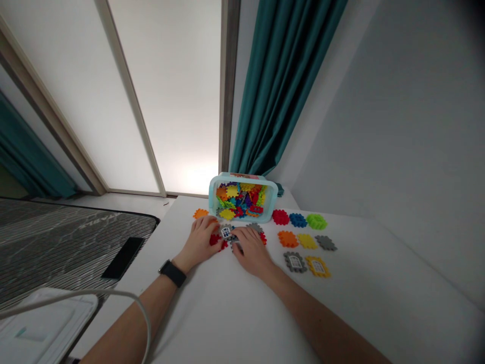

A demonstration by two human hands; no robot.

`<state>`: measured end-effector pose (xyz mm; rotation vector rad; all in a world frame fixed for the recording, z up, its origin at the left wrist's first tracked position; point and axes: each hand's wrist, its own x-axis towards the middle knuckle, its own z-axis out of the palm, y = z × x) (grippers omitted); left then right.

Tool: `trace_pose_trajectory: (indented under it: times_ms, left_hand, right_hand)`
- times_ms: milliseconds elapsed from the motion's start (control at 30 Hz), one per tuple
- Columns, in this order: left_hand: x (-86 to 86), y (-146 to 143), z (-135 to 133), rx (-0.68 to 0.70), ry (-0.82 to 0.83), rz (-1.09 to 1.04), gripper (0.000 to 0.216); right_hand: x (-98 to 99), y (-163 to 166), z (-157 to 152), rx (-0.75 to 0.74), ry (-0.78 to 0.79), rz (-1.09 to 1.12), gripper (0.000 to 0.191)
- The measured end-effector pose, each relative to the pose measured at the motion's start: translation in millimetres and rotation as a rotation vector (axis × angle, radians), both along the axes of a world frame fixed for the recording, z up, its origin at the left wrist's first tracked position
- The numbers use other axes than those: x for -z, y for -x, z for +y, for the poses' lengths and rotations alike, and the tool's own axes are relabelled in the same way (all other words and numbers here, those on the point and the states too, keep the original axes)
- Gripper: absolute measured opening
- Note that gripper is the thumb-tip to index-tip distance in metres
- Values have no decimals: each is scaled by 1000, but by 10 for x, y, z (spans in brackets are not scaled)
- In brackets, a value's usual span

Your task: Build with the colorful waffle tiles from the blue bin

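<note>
Both hands meet over a small group of notched plastic building tiles in front of the bin. My left hand (200, 241) has its fingers and thumb curled around a red building tile (224, 244) at the group's left side. Between the hands sits a grey window tile (226, 232) with a white lattice. My right hand (250, 248) bends its fingers down onto grey building tiles beside it and covers part of them. Another grey tile (254, 227) shows behind the right hand, with a bit of red at its edge. An orange tile (200, 213) lies beyond the left hand.
A light blue bin (212, 194), tipped toward me, holds many coloured tiles. Loose tiles lie in rows at right, including a red tile (281, 217) and a yellow window tile (318, 266). A pale cable (146, 316) crosses my left forearm. A black phone-like slab (123, 258) lies left.
</note>
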<state>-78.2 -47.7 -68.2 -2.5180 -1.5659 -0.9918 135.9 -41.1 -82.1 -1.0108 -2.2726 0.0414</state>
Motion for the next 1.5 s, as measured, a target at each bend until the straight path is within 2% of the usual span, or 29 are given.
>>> trace_pose_trajectory:
  times_ms: [300, 500, 967, 1167, 1300, 1367, 1500]
  left_hand:
    - [-134, 20, -95, 67, -188, -39, 46]
    - [-153, 19, -145, 120, -198, -103, 48]
    - [-219, -38, -248, 175, -24, -421, 44]
    - [-243, -98, -284, 160, 162, -605, 41]
    - [-213, -107, -273, 199, 297, -701, 40]
    - [-178, -125, -265, 253, 343, -787, 45]
    - [-93, -185, -264, 377, 408, -881, 70]
  right_hand:
    - [-54, -28, -30, -30, -178, 224, 28]
    - [-63, -10, -55, -72, -281, 251, 28]
    - [-69, -7, -50, -106, -357, 256, 15]
    - [-79, -1, -84, -117, -355, 282, 14]
    - [-77, 11, -106, -140, -334, 294, 16]
    - [-75, 13, -110, -153, -326, 289, 17]
    - [-81, 17, -115, -162, -317, 291, 16]
